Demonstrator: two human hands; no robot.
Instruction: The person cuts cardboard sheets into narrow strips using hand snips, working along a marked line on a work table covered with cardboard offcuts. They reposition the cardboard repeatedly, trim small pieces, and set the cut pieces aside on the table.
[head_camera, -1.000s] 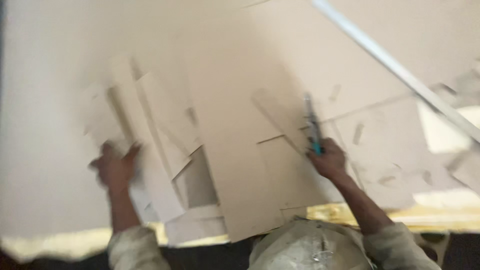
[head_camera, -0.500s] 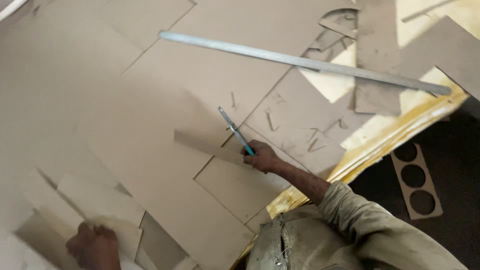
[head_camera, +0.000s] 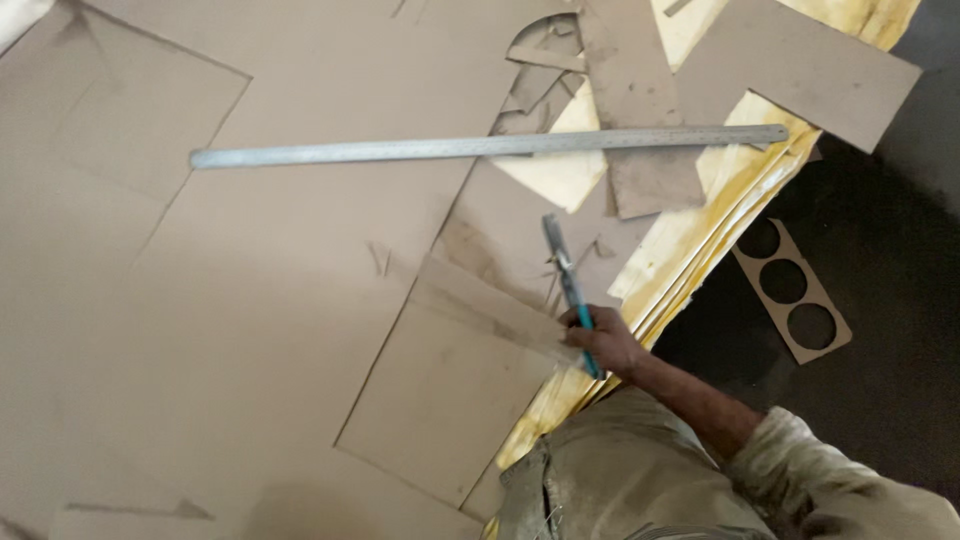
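1. Brown cardboard sheets (head_camera: 270, 300) cover almost the whole counter (head_camera: 690, 245), overlapping at angles; a yellowish, stained layer shows along the counter's right edge where the sheets stop.
2. The right hand (head_camera: 605, 340) is closed around the teal handle of a utility knife (head_camera: 568, 285), blade end pointing away from the person. The same hand pinches the near end of a narrow cardboard strip (head_camera: 490, 310) against the handle, so knife and strip are carried together.
3. The left hand is out of the picture; its state cannot be told.
4. A long metal ruler (head_camera: 490, 146) lies flat across the sheets well beyond the knife, bridging a cut-out gap with offcuts (head_camera: 545, 70) in it. It probably rests there as a straightedge.
5. On the dark floor, right of the counter, lies a cardboard piece with three round holes (head_camera: 790, 290).
6. No labels, packages or signs are visible; the cardboard is plain.
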